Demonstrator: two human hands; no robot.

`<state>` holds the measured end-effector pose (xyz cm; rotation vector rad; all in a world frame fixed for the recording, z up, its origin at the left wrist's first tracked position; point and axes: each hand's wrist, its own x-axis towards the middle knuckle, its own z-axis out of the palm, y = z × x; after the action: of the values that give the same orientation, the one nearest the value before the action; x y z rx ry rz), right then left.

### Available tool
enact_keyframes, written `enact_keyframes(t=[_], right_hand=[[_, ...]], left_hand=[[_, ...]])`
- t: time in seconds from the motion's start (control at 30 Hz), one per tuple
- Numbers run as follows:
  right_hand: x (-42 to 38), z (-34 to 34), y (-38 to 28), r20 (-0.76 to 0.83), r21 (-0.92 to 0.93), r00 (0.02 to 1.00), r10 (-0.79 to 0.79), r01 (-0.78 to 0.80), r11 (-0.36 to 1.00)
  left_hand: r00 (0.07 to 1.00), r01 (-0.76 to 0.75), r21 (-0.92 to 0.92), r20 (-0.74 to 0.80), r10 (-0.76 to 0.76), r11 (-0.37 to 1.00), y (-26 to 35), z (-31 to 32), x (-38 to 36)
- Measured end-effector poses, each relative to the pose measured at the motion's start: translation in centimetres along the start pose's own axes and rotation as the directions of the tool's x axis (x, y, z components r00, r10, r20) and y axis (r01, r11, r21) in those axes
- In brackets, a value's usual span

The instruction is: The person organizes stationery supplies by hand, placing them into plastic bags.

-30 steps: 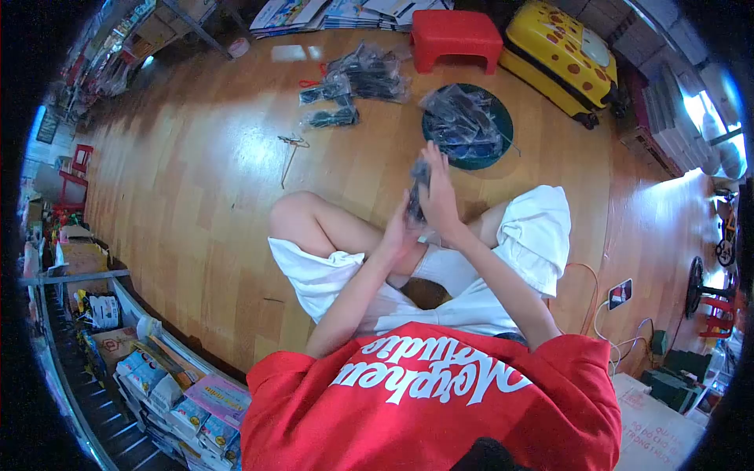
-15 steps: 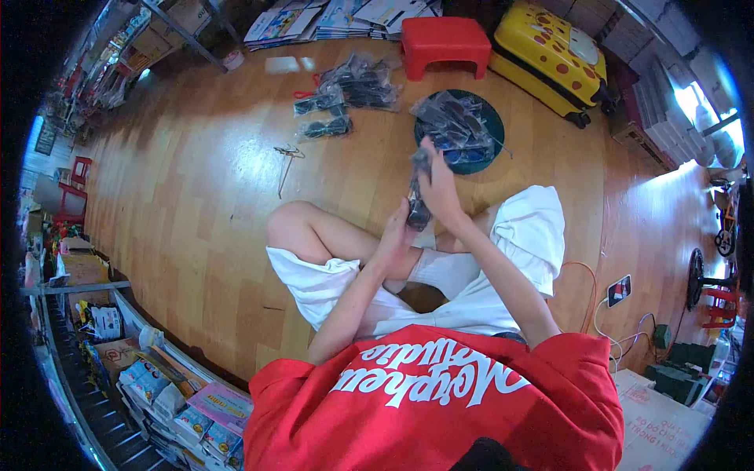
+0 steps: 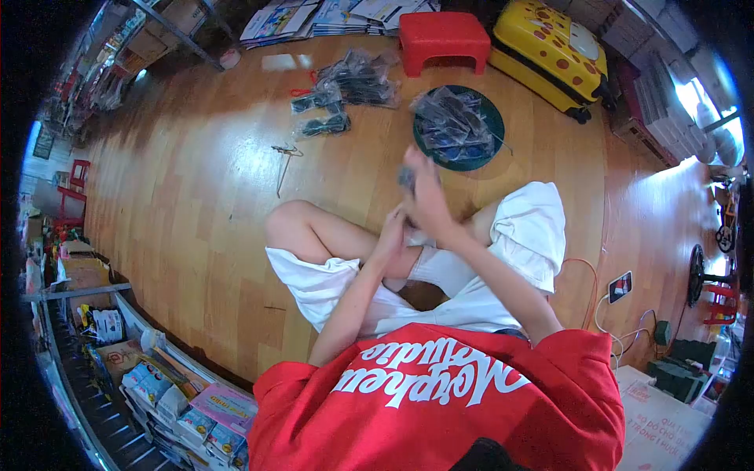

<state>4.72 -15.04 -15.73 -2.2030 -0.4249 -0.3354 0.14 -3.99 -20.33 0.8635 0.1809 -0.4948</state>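
A pair of dark sunglasses in a clear plastic bag [image 3: 407,179] is held over my crossed legs, partly hidden by my fingers. My left hand [image 3: 393,231] is closed round its lower end. My right hand [image 3: 430,200], smeared by motion, wraps the upper part from the right side. Just beyond my hands, a dark green round basket [image 3: 498,125] bears a heap of bagged sunglasses [image 3: 454,118]. More bagged sunglasses [image 3: 357,78] lie piled on the floor to the left, with a bagged pair [image 3: 323,125] at the near side.
A thin metal stand or hook [image 3: 284,169] lies on the wooden floor at left. A red stool [image 3: 444,38] and a yellow suitcase [image 3: 546,55] stand at the back, near stacked booklets [image 3: 314,20]. On the right lies a phone [image 3: 620,287] with a cable. Shelves line the left.
My right hand has shifted slightly left and nearer to me along the bagged sunglasses, covering more of them. My left hand has stayed nearly in place.
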Motion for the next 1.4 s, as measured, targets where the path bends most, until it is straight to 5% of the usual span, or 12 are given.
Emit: enact_keyframes(t=[0.13, 0.23, 0.33, 0.47, 0.67, 0.77, 0.9, 0.97, 1.1, 1.13, 1.23, 1.4], right_hand=[[-4.1, 0.5, -2.8, 0.043, 0.177, 0.997, -0.066, 0.057, 0.983], [-0.2, -0.1, -0.6, -0.178, -0.095, 0.982, -0.062, 0.046, 0.994], [3.4, 0.3, 2.4, -0.119, 0.417, 0.925, 0.361, -0.284, 0.864], [3.2, -0.8, 3.5, -0.062, 0.405, 0.843, 0.535, -0.468, 0.785], [-1.9, -1.7, 3.7, 0.553, 0.748, 0.638, 0.536, -0.664, 0.019], [-0.2, -4.4, 1.7, 0.245, 0.613, 0.782, 0.573, -0.583, 0.533], [1.7, -4.6, -2.5, -0.036, 0.512, 0.990, 0.139, -0.101, 0.853], [0.7, -2.3, -2.7, -0.010, 0.163, 1.000, 0.029, -0.027, 0.986], [-3.3, 1.2, -3.9, 0.124, 0.011, 0.992, 0.037, -0.039, 0.999], [-4.4, 0.9, -4.6, 0.152, 0.066, 0.988, 0.031, -0.041, 0.997], [-5.6, -0.4, -6.2, 0.186, 0.185, 0.982, -0.002, -0.033, 0.982], [-4.3, -0.8, -2.9, 0.029, 0.255, 0.999, 0.018, -0.025, 0.967]], left_hand=[[0.991, 0.071, -0.209, -0.100, -0.094, 0.975, 0.8, 1.6, -1.3], [0.993, 0.088, -0.110, -0.069, -0.096, 0.990, 1.1, 1.8, -0.8], [0.995, 0.091, -0.162, 0.055, -0.083, 0.983, 0.8, 0.7, 0.4], [0.985, -0.159, -0.073, -0.078, 0.153, 0.985, 0.5, 1.2, 0.5], [0.960, -0.175, -0.114, -0.238, 0.144, 0.978, 1.8, 0.5, 0.4], [0.990, -0.109, -0.066, -0.098, 0.103, 0.992, 1.0, -1.5, 1.5], [0.991, -0.116, 0.087, -0.049, 0.121, 0.989, 1.6, 1.1, 0.8], [0.993, -0.085, -0.027, -0.079, 0.083, 0.996, 2.0, 1.7, -0.1], [0.996, -0.075, -0.269, -0.072, 0.057, 0.960, 1.4, 1.7, -1.6], [0.985, -0.027, -0.568, 0.124, 0.118, 0.823, -2.0, -2.2, 0.4], [0.970, -0.219, -0.311, 0.030, 0.240, 0.925, 1.2, 0.7, 0.0], [0.996, -0.040, -0.156, 0.074, 0.052, 0.987, 1.1, 1.6, -1.0]])
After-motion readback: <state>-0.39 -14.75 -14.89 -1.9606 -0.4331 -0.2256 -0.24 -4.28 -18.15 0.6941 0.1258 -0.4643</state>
